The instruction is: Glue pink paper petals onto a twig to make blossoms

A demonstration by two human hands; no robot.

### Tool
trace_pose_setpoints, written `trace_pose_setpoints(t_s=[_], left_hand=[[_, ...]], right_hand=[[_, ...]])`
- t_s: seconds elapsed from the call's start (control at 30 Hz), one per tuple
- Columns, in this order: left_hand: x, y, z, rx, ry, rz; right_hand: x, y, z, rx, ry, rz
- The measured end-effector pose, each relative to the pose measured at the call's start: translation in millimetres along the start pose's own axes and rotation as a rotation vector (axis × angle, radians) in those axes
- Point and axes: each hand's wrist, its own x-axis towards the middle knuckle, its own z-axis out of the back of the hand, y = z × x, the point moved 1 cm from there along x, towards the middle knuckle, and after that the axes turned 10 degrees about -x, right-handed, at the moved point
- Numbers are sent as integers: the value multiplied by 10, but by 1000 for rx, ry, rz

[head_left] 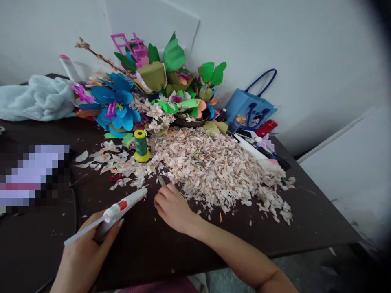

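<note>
One white glue gun (131, 202) is held in the left hand (83, 250) above the near part of the dark table (137, 252); fingers wrapped around its body, nozzle directed away from the person. One translucent glue stick (83, 232) is seen projecting from its rear. One slim pointed tool (161, 181) is gripped in the right hand (173, 208), just beside the nozzle; its type cannot be told, being mostly covered by the fingers.

Beyond the hands, one spool (141, 146) of green thread with yellow ends is stood upright. One small red loop (115, 178) is noted to its left, near the nozzle. One broad heap of pale scraps (216, 169) is spread to the right; pieces too many to be counted.

Behind the heap, artificial flowers (122, 95) in blue, green, olive and pink are massed; blooms overlapped, count not obtained. To their right are placed one blue bag (244, 106), one gold-lidded jar (236, 123) and one red box (266, 128). At far left, one pale blue bundle (45, 97) is laid; nearer, one pixelated patch (36, 175) is recorded, contents unreadable.
</note>
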Motion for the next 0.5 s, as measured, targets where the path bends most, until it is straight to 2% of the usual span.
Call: trace_pose_setpoints(t_s=[0.13,0.2,0.27,0.37,0.43,0.5], left_hand=[[16,-1,10,-40,13,6],[20,-27,19,-67,9,-4],[19,-50,28,-86,5,-15],[16,-60,33,-90,3,-14],[18,-53,28,-84,4,-12],[21,-40,17,-77,-3,-17]], right_hand=[[-11,-154,91,136,-181,-93],[-57,-357,200,159,-309,-220],[-137,-597,341,81,-413,-385],[-273,-859,540,-20,-433,-573],[-331,-884,617,26,-435,-578],[-340,-783,613,146,-322,-520]])
